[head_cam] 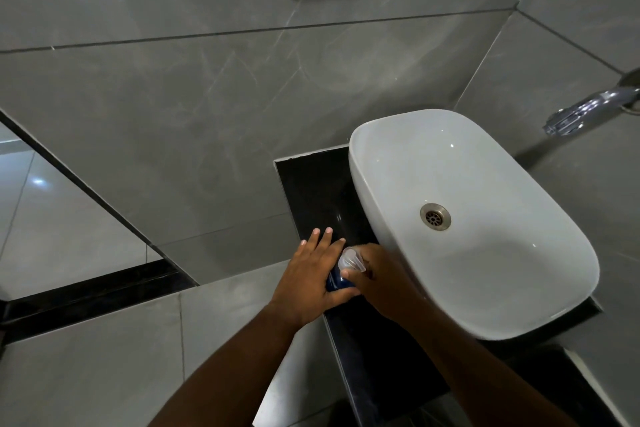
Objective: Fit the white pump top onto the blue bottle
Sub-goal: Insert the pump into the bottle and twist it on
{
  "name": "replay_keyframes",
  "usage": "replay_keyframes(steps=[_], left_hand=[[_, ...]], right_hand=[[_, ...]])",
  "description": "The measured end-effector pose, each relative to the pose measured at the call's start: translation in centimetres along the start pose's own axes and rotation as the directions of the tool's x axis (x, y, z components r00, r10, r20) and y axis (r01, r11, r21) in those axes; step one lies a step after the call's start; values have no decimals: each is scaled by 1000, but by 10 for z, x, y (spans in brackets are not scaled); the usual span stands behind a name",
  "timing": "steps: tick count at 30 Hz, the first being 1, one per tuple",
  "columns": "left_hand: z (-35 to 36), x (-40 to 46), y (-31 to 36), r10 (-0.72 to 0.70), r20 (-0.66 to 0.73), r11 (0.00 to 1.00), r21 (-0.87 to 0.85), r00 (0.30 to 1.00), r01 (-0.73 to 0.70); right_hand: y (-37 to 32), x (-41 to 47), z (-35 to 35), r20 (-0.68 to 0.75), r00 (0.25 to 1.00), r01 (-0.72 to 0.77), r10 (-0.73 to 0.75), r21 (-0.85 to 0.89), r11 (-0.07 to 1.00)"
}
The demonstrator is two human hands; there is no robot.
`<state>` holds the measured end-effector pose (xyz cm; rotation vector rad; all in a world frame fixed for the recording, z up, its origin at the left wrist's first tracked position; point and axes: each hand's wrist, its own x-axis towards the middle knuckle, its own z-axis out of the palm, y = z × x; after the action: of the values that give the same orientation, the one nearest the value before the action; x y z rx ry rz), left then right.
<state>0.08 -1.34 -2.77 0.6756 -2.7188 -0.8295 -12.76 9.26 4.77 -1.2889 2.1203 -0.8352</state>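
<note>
The blue bottle [337, 281] stands on the black counter [311, 191] just left of the sink, mostly hidden between my hands. My left hand [313, 277] holds its side, thumb across the front and fingers stretched out behind it. On top of the bottle sits the white pump top [350, 259], pale and translucent. My right hand [379, 279] grips this top from the right, fingers curled around it. How far the top is seated on the bottle's neck is hidden by my fingers.
A white oval basin [491, 329] with a metal drain [435, 216] fills the counter to the right. A chrome tap [588, 107] sticks out of the wall at the far right. Grey tiled walls stand behind and to the left.
</note>
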Motion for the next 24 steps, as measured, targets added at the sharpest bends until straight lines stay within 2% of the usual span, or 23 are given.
replay_keyframes(steps=[5, 7, 13, 16, 19, 22, 24], left_hand=[[1, 0, 2, 6, 0, 1000, -17, 1000, -6], [1, -1, 3, 0, -7, 1000, -26, 1000, 0], [0, 0, 2, -5, -5, 1000, -14, 1000, 5], [-3, 0, 0, 10, 9, 1000, -22, 1000, -10], [-4, -2, 1, 6, 13, 1000, -7, 1000, -6], [-3, -2, 1, 18, 10, 999, 39, 1000, -18], [-4, -2, -1, 18, 8, 998, 64, 1000, -19]], right_hand=[[-3, 1, -1, 108, 988, -117, 113, 32, 993], [-6, 2, -1, 119, 986, -123, 113, 75, 990], [0, 2, 6, 54, 992, -112, 111, 6, 994], [-2, -1, 12, -90, 994, -66, 65, -12, 998], [-2, -5, 15, -143, 990, -14, 10, -29, 999], [-3, -6, 9, -44, 997, -62, 63, 19, 998], [-8, -7, -2, 10, 1000, -20, 20, -25, 1000]])
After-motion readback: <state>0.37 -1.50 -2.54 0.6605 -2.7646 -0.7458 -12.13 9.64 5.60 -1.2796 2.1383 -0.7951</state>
